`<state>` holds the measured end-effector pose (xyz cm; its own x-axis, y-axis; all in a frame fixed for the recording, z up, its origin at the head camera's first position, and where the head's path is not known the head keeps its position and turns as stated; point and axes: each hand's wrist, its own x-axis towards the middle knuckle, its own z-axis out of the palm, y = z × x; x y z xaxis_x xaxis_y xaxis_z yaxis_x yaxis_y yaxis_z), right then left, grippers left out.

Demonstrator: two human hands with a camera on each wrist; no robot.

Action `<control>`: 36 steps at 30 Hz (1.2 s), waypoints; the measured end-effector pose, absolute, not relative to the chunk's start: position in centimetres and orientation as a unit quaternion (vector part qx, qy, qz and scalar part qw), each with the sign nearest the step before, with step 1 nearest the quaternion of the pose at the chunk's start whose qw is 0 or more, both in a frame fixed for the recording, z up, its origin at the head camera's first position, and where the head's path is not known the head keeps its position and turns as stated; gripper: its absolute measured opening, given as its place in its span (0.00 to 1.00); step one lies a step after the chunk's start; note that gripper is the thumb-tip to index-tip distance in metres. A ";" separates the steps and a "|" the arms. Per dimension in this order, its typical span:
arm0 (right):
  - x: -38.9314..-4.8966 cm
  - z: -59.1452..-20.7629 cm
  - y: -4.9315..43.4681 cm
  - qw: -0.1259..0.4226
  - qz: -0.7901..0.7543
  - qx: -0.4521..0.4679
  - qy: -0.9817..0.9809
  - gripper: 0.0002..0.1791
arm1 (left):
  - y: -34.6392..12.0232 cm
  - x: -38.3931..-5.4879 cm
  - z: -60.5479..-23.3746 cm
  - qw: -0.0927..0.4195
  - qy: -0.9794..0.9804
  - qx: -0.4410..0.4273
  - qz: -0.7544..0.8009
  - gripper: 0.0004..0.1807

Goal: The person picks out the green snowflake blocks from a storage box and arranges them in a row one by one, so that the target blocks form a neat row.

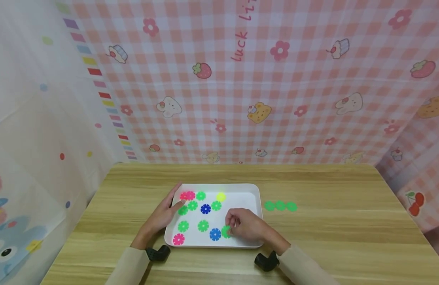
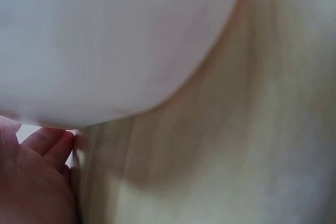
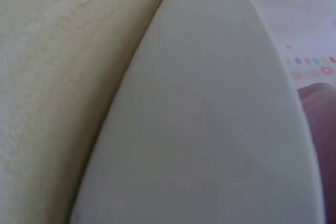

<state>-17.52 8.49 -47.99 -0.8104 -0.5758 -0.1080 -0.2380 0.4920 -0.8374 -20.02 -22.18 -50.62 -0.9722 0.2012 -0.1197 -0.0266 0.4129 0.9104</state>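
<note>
A white tray (image 1: 241, 194) lies on the table with several notched plastic snowflake discs in it. My left hand (image 1: 162, 215) grips its left wall, thumb over the rim and fingers outside; the left wrist view shows fingers (image 2: 50, 142) against the tray's underside edge. Over the tray's right front part, my right hand (image 1: 246, 225) pinches a green snowflake disc (image 1: 226, 232), partly covered by the fingertips. Just left of that is a blue disc (image 1: 215, 234). In the right wrist view the tray wall (image 3: 199, 108) hides most of the right hand (image 3: 321, 129).
Right of the tray, three green discs (image 1: 280, 205) form a row on the wooden table (image 1: 333, 229). Inside the tray are pink discs (image 1: 178, 239), more green discs (image 1: 203, 225), a dark blue disc (image 1: 205, 209) and a yellow disc (image 1: 221, 196). A patterned curtain (image 1: 219, 91) stands behind.
</note>
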 end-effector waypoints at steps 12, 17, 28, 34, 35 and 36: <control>-17.2 -46.9 9.2 0.112 -0.449 -0.242 0.853 0.09 | -22.1 -19.9 -50.5 0.110 0.836 0.042 0.537 0.35; -17.5 -46.3 9.9 0.103 -0.454 -0.224 0.856 0.08 | -22.2 -19.9 -50.6 0.107 0.840 0.044 0.531 0.36; -17.8 -45.1 11.8 0.095 -0.472 -0.162 0.861 0.07 | -22.1 -20.0 -50.6 0.110 0.840 0.041 0.529 0.36; -18.2 -44.7 13.5 0.082 -0.498 -0.143 0.852 0.05 | -22.1 -20.0 -50.6 0.109 0.833 0.045 0.540 0.35; -18.2 -44.6 13.8 0.078 -0.502 -0.145 0.849 0.05 | -22.1 -20.0 -50.6 0.108 0.832 0.045 0.541 0.35; -18.3 -44.5 14.1 0.075 -0.507 -0.144 0.846 0.05 | -22.1 -20.0 -50.6 0.108 0.831 0.045 0.543 0.35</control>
<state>-18.29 14.08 -44.52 -0.9470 -0.3207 0.0193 -0.1682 0.4437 -0.8802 -19.98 -22.05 -50.62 -0.9728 0.1912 -0.1310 -0.0432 0.4058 0.9129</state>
